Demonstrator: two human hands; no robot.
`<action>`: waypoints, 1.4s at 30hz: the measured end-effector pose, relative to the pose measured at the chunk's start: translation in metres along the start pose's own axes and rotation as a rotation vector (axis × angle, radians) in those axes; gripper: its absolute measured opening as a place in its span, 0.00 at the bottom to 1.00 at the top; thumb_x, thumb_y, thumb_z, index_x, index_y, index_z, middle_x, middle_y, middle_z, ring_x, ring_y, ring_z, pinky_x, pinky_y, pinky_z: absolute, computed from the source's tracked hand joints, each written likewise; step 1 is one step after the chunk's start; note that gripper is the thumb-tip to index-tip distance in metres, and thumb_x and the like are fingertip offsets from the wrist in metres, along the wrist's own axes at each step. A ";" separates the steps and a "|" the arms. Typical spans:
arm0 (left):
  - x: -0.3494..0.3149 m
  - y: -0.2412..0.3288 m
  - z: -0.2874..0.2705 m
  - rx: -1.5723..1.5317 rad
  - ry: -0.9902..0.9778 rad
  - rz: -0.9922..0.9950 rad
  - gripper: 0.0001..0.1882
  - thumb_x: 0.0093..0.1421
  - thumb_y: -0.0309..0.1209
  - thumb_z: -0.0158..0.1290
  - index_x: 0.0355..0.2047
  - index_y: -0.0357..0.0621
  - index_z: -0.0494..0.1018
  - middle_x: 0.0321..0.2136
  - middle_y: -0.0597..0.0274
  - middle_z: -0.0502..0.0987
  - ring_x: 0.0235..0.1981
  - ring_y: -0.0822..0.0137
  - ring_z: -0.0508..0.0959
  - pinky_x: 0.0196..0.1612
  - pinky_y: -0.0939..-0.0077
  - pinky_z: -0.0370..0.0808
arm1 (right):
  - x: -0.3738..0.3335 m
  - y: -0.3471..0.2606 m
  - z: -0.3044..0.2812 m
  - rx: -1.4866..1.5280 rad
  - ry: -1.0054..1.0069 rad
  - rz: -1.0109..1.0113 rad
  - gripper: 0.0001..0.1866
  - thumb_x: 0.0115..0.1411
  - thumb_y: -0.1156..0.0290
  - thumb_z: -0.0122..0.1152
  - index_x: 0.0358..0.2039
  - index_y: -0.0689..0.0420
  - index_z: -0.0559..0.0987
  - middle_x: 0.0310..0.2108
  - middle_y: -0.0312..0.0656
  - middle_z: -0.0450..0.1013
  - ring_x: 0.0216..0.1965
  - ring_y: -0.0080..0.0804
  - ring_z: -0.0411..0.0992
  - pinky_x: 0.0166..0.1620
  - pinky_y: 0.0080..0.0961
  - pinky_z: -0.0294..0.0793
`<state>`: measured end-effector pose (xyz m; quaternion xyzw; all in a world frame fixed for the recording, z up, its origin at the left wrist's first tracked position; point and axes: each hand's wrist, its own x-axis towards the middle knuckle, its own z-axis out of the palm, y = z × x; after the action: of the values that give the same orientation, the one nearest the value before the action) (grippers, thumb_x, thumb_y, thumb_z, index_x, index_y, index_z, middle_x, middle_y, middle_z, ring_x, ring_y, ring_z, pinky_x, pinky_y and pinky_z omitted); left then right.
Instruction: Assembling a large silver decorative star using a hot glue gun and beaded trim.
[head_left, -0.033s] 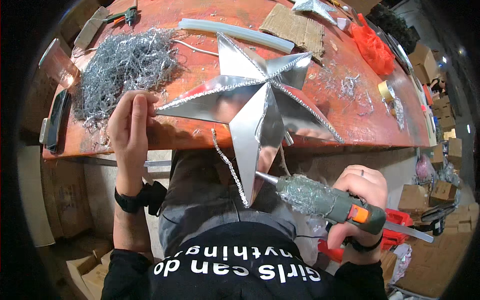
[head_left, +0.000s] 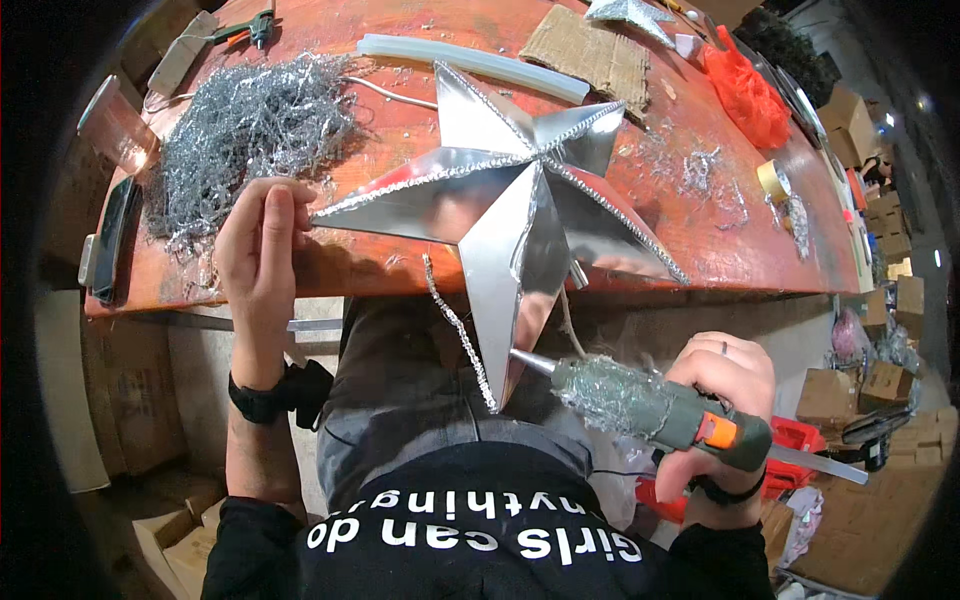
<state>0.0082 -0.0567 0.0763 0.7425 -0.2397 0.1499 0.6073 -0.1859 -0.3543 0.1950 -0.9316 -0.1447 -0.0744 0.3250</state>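
Observation:
A shiny silver five-pointed star (head_left: 490,230) hangs partly over the table's front edge, its lowest point towards me. My left hand (head_left: 262,240) pinches the tip of its left arm between thumb and fingers. Silver beaded-looking trim runs along several ridges. A loose length of this trim (head_left: 455,325) dangles from the lowest tip, curving up to the left. My right hand (head_left: 722,390) grips a dark green glue gun (head_left: 650,405) with an orange patch. Its metal nozzle is at the ridge of the lowest arm, touching or nearly so. A clear glue stick (head_left: 820,464) sticks out behind.
On the red table (head_left: 400,115) lie a heap of silver tinsel (head_left: 255,135), long translucent sticks (head_left: 470,68), cardboard (head_left: 588,55) and a red plastic bag (head_left: 745,95). At left are a clear cup (head_left: 120,130) and a phone (head_left: 118,240). Cardboard boxes (head_left: 890,385) stand right.

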 end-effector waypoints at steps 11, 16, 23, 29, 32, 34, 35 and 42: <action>0.004 0.000 0.001 0.032 0.006 0.011 0.15 0.72 0.32 0.42 0.35 0.36 0.74 0.25 0.70 0.70 0.26 0.82 0.64 0.29 0.87 0.62 | -0.006 0.009 0.014 0.037 0.107 -0.143 0.44 0.29 0.25 0.64 0.24 0.60 0.77 0.22 0.40 0.77 0.26 0.37 0.79 0.33 0.28 0.80; 0.002 -0.001 0.001 0.004 0.002 0.003 0.15 0.72 0.32 0.42 0.35 0.36 0.74 0.25 0.70 0.70 0.26 0.82 0.64 0.29 0.87 0.62 | -0.009 0.007 0.008 0.088 0.030 -0.103 0.37 0.26 0.36 0.75 0.24 0.59 0.77 0.22 0.41 0.76 0.25 0.40 0.78 0.30 0.28 0.75; -0.006 0.000 0.001 -0.004 0.002 -0.011 0.15 0.72 0.33 0.43 0.34 0.36 0.75 0.26 0.70 0.70 0.27 0.82 0.66 0.30 0.87 0.62 | -0.017 0.008 0.012 0.106 0.034 -0.115 0.37 0.24 0.36 0.75 0.23 0.58 0.76 0.20 0.40 0.74 0.22 0.38 0.75 0.27 0.27 0.72; 0.003 -0.007 0.002 -0.030 -0.007 -0.001 0.15 0.72 0.33 0.43 0.34 0.37 0.75 0.26 0.71 0.71 0.27 0.83 0.67 0.30 0.88 0.63 | -0.008 0.007 0.009 0.110 -0.030 -0.097 0.35 0.26 0.37 0.75 0.22 0.56 0.75 0.19 0.37 0.72 0.21 0.36 0.74 0.25 0.26 0.70; 0.008 -0.007 0.003 0.016 0.027 -0.019 0.14 0.72 0.32 0.43 0.34 0.36 0.75 0.26 0.70 0.72 0.27 0.81 0.67 0.30 0.86 0.64 | -0.003 0.011 0.012 0.062 -0.047 -0.139 0.41 0.30 0.25 0.65 0.20 0.57 0.75 0.17 0.37 0.73 0.19 0.33 0.74 0.26 0.25 0.74; 0.010 0.002 -0.001 0.111 0.031 0.056 0.14 0.71 0.31 0.44 0.34 0.36 0.75 0.25 0.68 0.72 0.26 0.80 0.68 0.29 0.84 0.64 | -0.003 0.011 0.009 0.120 -0.047 -0.176 0.40 0.33 0.26 0.65 0.20 0.57 0.75 0.18 0.38 0.73 0.20 0.35 0.74 0.26 0.26 0.74; 0.010 0.008 -0.004 0.203 0.028 0.115 0.13 0.71 0.30 0.44 0.34 0.36 0.75 0.24 0.67 0.72 0.25 0.79 0.68 0.28 0.82 0.65 | -0.011 0.005 0.010 0.146 0.005 -0.189 0.40 0.38 0.26 0.64 0.21 0.58 0.75 0.19 0.40 0.74 0.21 0.37 0.75 0.27 0.27 0.74; -0.034 0.045 -0.012 -0.037 -0.278 0.347 0.11 0.62 0.32 0.51 0.24 0.42 0.77 0.22 0.61 0.77 0.24 0.59 0.76 0.29 0.67 0.72 | -0.036 0.035 -0.011 0.018 0.479 0.020 0.31 0.50 0.38 0.66 0.27 0.60 0.78 0.25 0.42 0.76 0.28 0.43 0.75 0.34 0.37 0.73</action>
<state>-0.0435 -0.0455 0.0985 0.6923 -0.4481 0.1440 0.5470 -0.2098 -0.3956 0.1751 -0.8858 -0.0551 -0.2887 0.3592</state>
